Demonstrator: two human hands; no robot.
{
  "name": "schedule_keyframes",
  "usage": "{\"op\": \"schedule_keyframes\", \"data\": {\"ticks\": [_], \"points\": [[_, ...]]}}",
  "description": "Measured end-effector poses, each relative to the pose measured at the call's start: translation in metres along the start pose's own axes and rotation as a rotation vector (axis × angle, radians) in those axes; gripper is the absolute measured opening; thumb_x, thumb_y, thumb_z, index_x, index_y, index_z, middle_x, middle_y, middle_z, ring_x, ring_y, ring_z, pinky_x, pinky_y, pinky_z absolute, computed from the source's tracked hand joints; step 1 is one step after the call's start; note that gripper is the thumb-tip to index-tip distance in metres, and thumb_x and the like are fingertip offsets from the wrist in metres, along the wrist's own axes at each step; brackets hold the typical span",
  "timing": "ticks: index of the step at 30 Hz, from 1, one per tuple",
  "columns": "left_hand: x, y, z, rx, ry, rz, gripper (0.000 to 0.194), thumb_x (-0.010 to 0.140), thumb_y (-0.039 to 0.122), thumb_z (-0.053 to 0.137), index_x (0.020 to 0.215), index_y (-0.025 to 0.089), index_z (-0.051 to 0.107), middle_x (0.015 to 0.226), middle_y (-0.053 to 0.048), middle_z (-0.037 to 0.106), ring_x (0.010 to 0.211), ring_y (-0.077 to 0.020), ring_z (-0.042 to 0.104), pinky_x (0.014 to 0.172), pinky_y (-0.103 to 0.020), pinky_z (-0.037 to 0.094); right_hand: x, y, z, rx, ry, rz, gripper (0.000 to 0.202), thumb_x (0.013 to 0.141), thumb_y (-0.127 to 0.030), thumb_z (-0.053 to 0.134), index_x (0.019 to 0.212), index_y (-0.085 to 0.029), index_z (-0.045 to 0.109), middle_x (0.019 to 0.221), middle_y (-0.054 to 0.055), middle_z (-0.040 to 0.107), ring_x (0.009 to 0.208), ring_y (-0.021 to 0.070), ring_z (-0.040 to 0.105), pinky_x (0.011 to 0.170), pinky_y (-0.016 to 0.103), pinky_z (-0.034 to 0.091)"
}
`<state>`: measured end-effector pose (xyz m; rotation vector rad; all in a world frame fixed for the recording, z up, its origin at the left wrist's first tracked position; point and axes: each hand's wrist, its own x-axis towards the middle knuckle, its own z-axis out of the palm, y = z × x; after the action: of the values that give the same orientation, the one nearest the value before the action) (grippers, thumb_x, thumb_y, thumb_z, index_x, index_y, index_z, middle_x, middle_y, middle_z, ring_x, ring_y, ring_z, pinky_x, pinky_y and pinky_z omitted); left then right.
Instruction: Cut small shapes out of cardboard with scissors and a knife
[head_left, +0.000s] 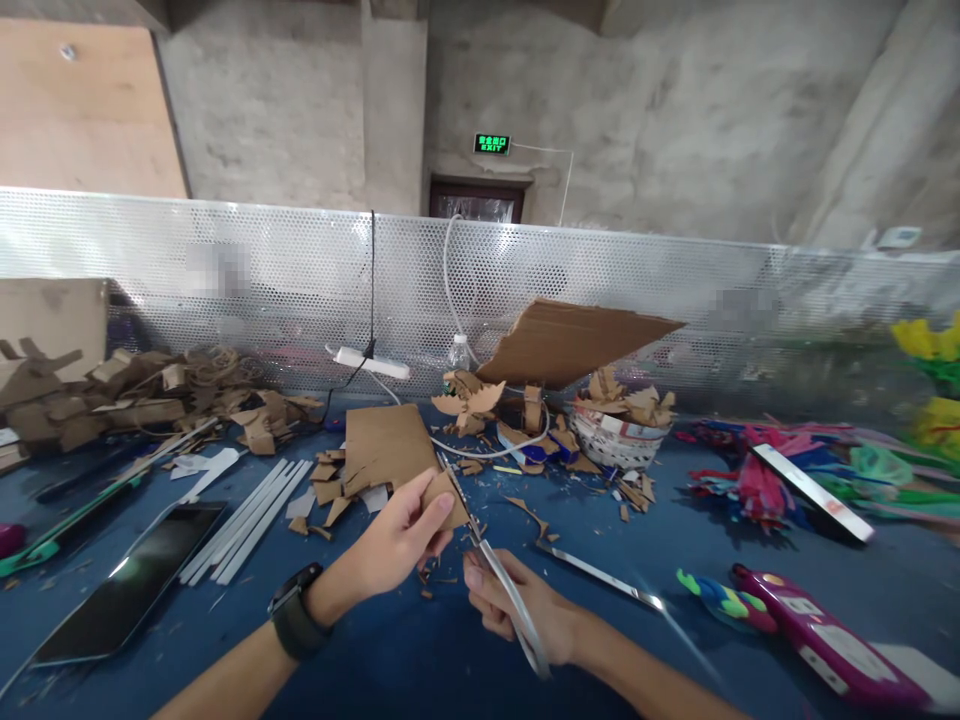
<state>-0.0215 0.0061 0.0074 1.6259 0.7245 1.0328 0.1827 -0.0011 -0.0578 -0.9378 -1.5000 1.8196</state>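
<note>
My left hand (401,535), with a dark watch on its wrist, pinches a small piece of cardboard (452,503) between thumb and fingers. In my right hand (525,600) is a pair of scissors (510,590) with grey handles, closed in by my fingers. Its blades point away from me and lie along the right edge of the cardboard piece; whether they are cutting into it I cannot tell. Just beyond my left hand lies a larger cardboard sheet (390,445) with a ragged near edge. Cardboard scraps (328,485) are scattered to its left.
A tablet (135,580) and white strips (247,520) lie left. Rightward are a metal ruler (600,575), a purple device (832,635) and a phone (814,490). A basket of scraps (619,440) and a leaning cardboard sheet (577,340) stand before the perforated metal partition (300,300).
</note>
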Motion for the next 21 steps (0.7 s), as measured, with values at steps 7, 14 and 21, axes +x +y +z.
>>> {"op": "schedule_keyframes", "data": {"ticks": [7, 14, 21], "points": [[-0.001, 0.013, 0.004, -0.015, -0.022, 0.050, 0.043, 0.100, 0.064, 0.053, 0.092, 0.022, 0.050, 0.059, 0.009, 0.044, 0.047, -0.0075, 0.034, 0.044, -0.021, 0.029, -0.004, -0.013, 0.003, 0.022, -0.087, -0.026, 0.070, 0.070, -0.080, 0.080, 0.078, -0.023, 0.041, 0.056, -0.013, 0.027, 0.047, 0.0045, 0.019, 0.044, 0.022, 0.012], [0.000, 0.011, 0.004, 0.044, -0.072, 0.076, 0.043, 0.103, 0.061, 0.050, 0.085, 0.021, 0.048, 0.059, 0.008, 0.046, 0.047, -0.0075, 0.034, 0.047, -0.023, 0.027, -0.008, -0.022, 0.002, 0.006, -0.139, -0.060, 0.073, 0.067, -0.083, 0.080, 0.077, -0.023, 0.039, 0.058, -0.013, 0.027, 0.046, 0.0039, 0.018, 0.042, 0.022, 0.010], [0.001, 0.001, 0.001, 0.029, -0.069, 0.022, 0.043, 0.103, 0.062, 0.046, 0.093, 0.021, 0.050, 0.059, 0.006, 0.052, 0.047, -0.0090, 0.042, 0.046, -0.022, 0.033, -0.003, -0.007, 0.010, 0.009, 0.102, 0.002, 0.074, 0.060, -0.084, 0.082, 0.081, -0.024, 0.044, 0.055, -0.014, 0.032, 0.048, 0.0053, 0.024, 0.042, 0.019, 0.015]]}}
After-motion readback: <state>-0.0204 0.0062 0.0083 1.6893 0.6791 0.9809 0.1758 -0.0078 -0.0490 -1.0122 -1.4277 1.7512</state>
